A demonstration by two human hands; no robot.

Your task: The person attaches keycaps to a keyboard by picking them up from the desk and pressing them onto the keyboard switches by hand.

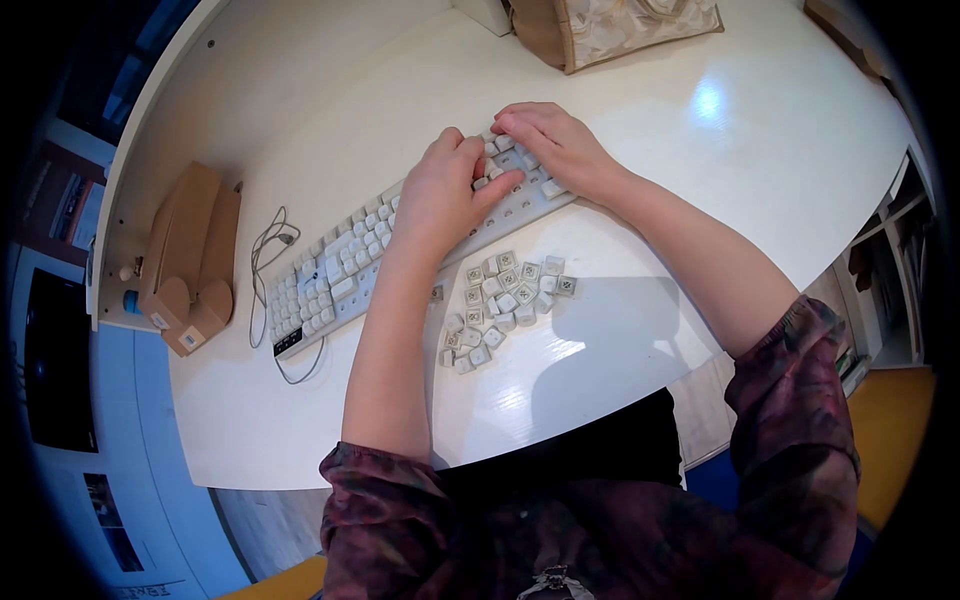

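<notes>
A white keyboard (365, 262) lies slantwise across the table, caps on most of its left part and a stretch of bare switch positions along its near right side. Over its right half is my left hand (440, 195), with curled fingers at the far rows and the thumb stretched over the keys. My right hand (560, 150) is at the keyboard's far right end; its bent fingers are together over the top-row keys, and their tips are partly hidden. Loose keycaps (507, 292) form a pile in front of the keyboard, some upside down.
An open cardboard box (190, 255) stands at the left by the raised panel. A grey cable (262, 250) loops beside the keyboard's left end. At the back is a beige patterned bag (630, 30). The white table (770, 150) curves round to its front edge near my body.
</notes>
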